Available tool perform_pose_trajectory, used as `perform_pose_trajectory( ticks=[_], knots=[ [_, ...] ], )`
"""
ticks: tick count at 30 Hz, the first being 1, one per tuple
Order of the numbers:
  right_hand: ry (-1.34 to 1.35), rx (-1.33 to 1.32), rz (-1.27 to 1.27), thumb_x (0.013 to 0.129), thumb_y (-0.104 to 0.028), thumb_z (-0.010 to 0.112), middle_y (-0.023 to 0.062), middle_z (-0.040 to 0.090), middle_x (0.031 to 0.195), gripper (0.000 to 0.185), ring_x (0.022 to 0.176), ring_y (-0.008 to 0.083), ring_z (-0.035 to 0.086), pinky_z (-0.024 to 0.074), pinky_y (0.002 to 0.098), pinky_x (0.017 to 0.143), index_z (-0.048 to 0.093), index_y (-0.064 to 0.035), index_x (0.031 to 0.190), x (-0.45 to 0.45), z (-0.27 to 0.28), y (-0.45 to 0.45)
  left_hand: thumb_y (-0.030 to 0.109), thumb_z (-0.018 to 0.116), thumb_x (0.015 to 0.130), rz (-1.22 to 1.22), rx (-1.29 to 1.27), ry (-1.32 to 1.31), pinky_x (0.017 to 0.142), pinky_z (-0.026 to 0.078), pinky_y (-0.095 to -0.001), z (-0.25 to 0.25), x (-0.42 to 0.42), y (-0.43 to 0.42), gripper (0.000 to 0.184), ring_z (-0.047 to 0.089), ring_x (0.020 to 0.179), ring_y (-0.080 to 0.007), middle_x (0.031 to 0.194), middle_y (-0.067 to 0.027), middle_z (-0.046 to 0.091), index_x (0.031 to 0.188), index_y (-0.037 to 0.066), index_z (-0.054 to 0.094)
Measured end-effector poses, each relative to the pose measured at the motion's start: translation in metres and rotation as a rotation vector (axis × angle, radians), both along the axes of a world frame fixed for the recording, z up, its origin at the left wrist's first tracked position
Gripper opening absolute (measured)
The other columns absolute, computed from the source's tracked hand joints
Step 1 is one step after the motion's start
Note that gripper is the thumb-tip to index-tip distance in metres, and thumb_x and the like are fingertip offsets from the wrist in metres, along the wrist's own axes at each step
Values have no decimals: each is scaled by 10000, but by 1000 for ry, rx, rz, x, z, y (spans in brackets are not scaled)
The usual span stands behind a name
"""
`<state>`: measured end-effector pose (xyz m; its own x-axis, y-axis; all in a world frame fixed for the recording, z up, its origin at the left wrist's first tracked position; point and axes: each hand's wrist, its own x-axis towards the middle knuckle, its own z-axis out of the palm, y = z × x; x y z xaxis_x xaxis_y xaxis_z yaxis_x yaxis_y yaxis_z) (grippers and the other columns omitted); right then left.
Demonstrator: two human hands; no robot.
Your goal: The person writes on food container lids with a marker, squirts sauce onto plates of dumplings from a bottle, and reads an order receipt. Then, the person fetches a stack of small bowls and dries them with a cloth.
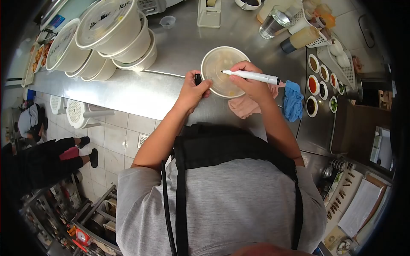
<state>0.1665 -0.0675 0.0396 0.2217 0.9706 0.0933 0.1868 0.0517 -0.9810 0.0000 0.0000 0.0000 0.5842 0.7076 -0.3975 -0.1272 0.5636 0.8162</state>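
The round tub [218,87] stood on the desk [179,51] at twelve o'clock from the person, its rim steadied at eight by the left grip [194,91], which also was closed on the black cap [197,79], presumably to keep it handy. The right grip [253,86] pinched the white marker [255,76] low, likely for control, tip at the lid. Beyond, a pink cloth [245,107] lay at five, stacked tubs [132,50] at ten, perhaps saving room.

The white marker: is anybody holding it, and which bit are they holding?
Yes: the right hand holds the white marker near its writing end. The left hand holds the tub's edge and a small black piece.
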Motion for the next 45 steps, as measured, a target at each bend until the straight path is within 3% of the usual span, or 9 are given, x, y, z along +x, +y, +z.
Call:
perform_pose_trajectory(
  ticks=[11,20,23,24,28,34,37,40,45],
  knots=[
    [-230,-31,-159,677,-98,616,2,525,592,119,535,50,471,383,219,472,511,-49,656,-11,-10,1,93,582,744,-6,13,3,513,417,-239,-3,1,-1,373,476,535,-124,720,-66,497,1002,28,320],
    [-1,-5,-218,693,-99,602,-12,502,560,133,519,48,445,358,201,475,491,-47,643,-7,-8,7,98,587,732,-18,13,21,517,404,-226,3,0,1,387,463,544,-109,733,-48,484,1007,35,322],
    [95,-66,-252,713,-117,599,-15,499,569,142,531,43,440,345,195,467,487,-45,663,-10,0,6,116,606,721,8,326,131,508,395,-223,-12,0,1,411,446,547,-97,751,-38,473,1005,32,321],
    [141,-91,-257,720,-120,596,-15,500,576,144,538,42,438,344,195,469,487,-44,666,-10,5,6,134,631,699,101,667,276,485,388,-232,-5,-1,-2,372,436,520,-100,682,-29,473,952,42,375],
    [175,-1,-193,742,-125,586,-12,504,602,146,563,36,431,339,195,479,485,-43,674,-19,20,3,153,647,674,-38,1029,577,465,395,-274,32,-4,-9,263,470,477,-161,541,-45,459,821,65,448],
    [106,74,-57,733,-175,607,-7,480,572,193,540,54,418,342,224,454,466,-65,660,-44,-8,-8,126,590,698,-180,1187,488,526,432,-385,49,5,-22,303,549,641,-349,693,-160,554,937,73,412],
    [86,94,73,721,-233,601,-17,489,612,199,570,54,429,352,220,496,482,-73,735,-23,16,-20,143,585,713,-273,1143,483,547,440,-386,47,6,-22,327,560,675,-350,742,-169,565,970,64,399],
    [-74,341,-166,751,-196,519,4,423,510,219,492,70,367,316,241,448,465,-32,617,-6,36,-29,143,576,701,-307,1183,490,527,425,-425,48,8,-24,402,551,630,-366,700,-172,562,1039,93,363],
    [37,297,-384,755,-215,524,62,389,499,247,470,107,372,316,263,443,461,-23,614,-5,35,-34,111,559,740,-500,1156,407,577,443,-341,80,22,-26,339,573,661,-310,717,-129,578,1013,62,365]
  ],
)
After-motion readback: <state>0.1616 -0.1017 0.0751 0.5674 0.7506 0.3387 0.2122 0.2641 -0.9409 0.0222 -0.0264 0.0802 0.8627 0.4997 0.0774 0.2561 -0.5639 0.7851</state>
